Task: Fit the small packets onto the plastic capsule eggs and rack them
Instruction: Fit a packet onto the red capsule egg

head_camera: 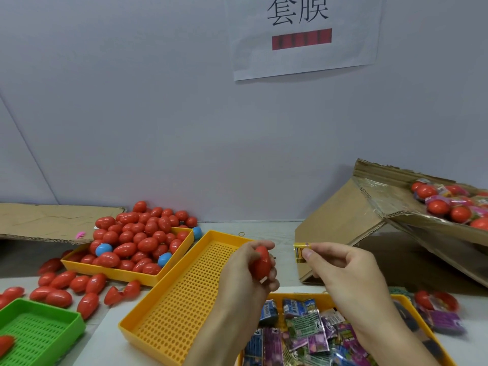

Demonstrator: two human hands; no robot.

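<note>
Above the long yellow tray [169,307] with the little holes, the left hand [250,270] curls its fingers round one red egg [262,262] and holds it up. Just to the right of that tray, the right hand [340,270] pinches a small yellow packet [301,251] between thumb and fingertip. The packet and the egg are close but do not touch. The long yellow tray itself has nothing in it.

To the left of the long tray, touching its side, sits a second yellow tray [79,264]. It is piled high with red eggs [137,239], and a few blue eggs [103,249] poke out of the pile. More red ones [60,286] lie loose on the table in front of it (one is split into two halves [122,292]).

Further left of the long tray, near the picture's corner, is a green tray [76,323] with one red piece at its edge.

Right of the long tray, under the right arm, a third yellow tray [396,298] is full of shiny packets [306,328] in purple, blue and green.

Beyond that, far right of the long tray, a tipped cardboard box [340,215] holds red eggs with packets already on them [449,202]. One more wrapped egg [435,305] lies on the table below the box.

On the wall behind the long tray hangs a paper sign [348,48].
</note>
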